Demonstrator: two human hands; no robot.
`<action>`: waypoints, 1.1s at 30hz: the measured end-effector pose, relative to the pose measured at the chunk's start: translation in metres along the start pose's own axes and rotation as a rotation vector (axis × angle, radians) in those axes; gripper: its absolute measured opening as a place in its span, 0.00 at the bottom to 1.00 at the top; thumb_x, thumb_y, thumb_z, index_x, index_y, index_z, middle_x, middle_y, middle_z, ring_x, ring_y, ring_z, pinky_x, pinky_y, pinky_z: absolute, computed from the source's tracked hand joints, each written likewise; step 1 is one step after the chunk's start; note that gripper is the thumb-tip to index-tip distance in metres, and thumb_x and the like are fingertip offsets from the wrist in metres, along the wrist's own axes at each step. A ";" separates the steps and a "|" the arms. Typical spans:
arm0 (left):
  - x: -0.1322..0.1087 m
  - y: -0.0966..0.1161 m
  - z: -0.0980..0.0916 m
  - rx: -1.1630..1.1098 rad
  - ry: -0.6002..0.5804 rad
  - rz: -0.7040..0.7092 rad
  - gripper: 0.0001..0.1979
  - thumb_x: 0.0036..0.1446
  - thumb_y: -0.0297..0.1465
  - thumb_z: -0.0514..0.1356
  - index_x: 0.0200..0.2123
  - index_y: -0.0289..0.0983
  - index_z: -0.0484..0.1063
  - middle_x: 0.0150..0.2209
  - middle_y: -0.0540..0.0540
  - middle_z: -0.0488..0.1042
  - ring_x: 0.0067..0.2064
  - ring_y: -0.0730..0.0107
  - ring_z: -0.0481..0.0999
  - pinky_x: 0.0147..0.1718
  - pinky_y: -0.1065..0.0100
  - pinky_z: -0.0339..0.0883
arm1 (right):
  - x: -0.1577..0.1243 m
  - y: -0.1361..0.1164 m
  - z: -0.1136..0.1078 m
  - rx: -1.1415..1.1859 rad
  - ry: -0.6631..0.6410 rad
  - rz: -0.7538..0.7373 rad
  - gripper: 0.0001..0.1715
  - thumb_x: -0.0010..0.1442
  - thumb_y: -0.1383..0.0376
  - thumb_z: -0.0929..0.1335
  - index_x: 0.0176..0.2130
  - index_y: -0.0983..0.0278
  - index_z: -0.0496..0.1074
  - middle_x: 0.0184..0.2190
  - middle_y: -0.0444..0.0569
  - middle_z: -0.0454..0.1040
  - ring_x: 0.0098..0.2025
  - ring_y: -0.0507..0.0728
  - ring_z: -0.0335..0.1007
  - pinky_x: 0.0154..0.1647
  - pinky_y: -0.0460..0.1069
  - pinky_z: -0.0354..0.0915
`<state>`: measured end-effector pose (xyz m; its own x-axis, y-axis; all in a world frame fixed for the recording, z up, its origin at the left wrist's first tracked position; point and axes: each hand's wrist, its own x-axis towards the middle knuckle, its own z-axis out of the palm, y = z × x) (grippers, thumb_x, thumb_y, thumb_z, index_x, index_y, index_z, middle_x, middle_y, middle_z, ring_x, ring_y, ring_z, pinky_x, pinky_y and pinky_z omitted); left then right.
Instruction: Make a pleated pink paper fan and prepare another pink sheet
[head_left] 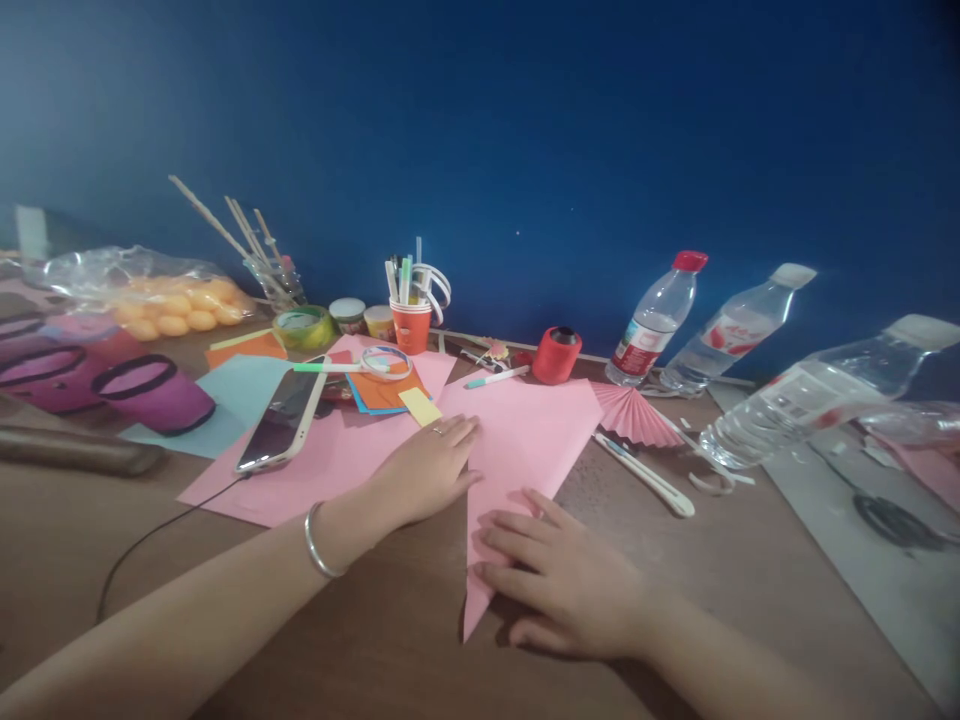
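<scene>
I see both of my hands lying palm down on the pink paper (525, 435), which sits flat on the table (390, 640) just ahead of me, folded into a long triangle whose tip points back toward me.

My left hand (427, 465) comes in from the lower left, forearm low across the table and a bangle (319, 545) on the wrist. Its fingers are straight and held close together, pointing right, and they rest on the paper's left edge. It grips nothing.

My right hand (570, 585) reaches in from the lower right with the wrist turned inward, so the fingers point left. They are stretched out and slightly apart, pressing flat on the narrow lower part of the triangle near its tip. The thumb lies on the bare table below the paper. This hand grips nothing either.

A phone (283, 420) lies on another pink sheet to the left. A pleated fan (634, 415) and a white cutter (649, 480) lie just to the right of the paper, and a red spool (556, 355) stands beyond it.
</scene>
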<state>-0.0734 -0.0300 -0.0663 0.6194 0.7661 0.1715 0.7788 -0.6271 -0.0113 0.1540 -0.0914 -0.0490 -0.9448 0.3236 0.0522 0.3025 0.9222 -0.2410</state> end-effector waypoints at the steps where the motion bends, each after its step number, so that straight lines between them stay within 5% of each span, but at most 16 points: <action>1: 0.003 0.001 0.000 0.010 0.004 0.002 0.28 0.60 0.40 0.52 0.58 0.27 0.57 0.60 0.34 0.60 0.60 0.53 0.59 0.58 0.58 0.51 | -0.001 0.001 0.000 -0.003 0.011 0.010 0.30 0.64 0.50 0.57 0.59 0.62 0.59 0.60 0.55 0.60 0.62 0.62 0.51 0.62 0.67 0.37; 7: 0.006 0.005 -0.002 0.003 0.004 0.001 0.28 0.60 0.41 0.51 0.58 0.28 0.57 0.60 0.33 0.59 0.60 0.52 0.58 0.58 0.56 0.50 | -0.002 0.004 0.001 -0.006 0.053 -0.025 0.27 0.64 0.53 0.58 0.57 0.63 0.62 0.57 0.52 0.64 0.61 0.60 0.53 0.63 0.63 0.41; 20: 0.002 0.003 0.003 -0.031 -0.082 0.031 0.44 0.54 0.56 0.49 0.63 0.29 0.46 0.64 0.32 0.49 0.64 0.49 0.48 0.61 0.55 0.38 | -0.002 0.009 0.005 -0.010 0.004 -0.094 0.26 0.65 0.54 0.57 0.58 0.59 0.61 0.58 0.48 0.62 0.63 0.59 0.49 0.65 0.60 0.36; 33: 0.002 0.003 0.002 -0.049 -0.096 0.028 0.44 0.53 0.56 0.51 0.63 0.32 0.46 0.64 0.31 0.47 0.64 0.46 0.48 0.59 0.54 0.39 | -0.003 0.010 0.005 0.010 0.001 -0.086 0.27 0.64 0.52 0.58 0.59 0.59 0.60 0.59 0.48 0.62 0.62 0.59 0.50 0.64 0.62 0.39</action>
<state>-0.0694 -0.0298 -0.0680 0.6490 0.7569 0.0767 0.7570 -0.6525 0.0339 0.1592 -0.0838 -0.0561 -0.9670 0.2438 0.0740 0.2194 0.9444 -0.2450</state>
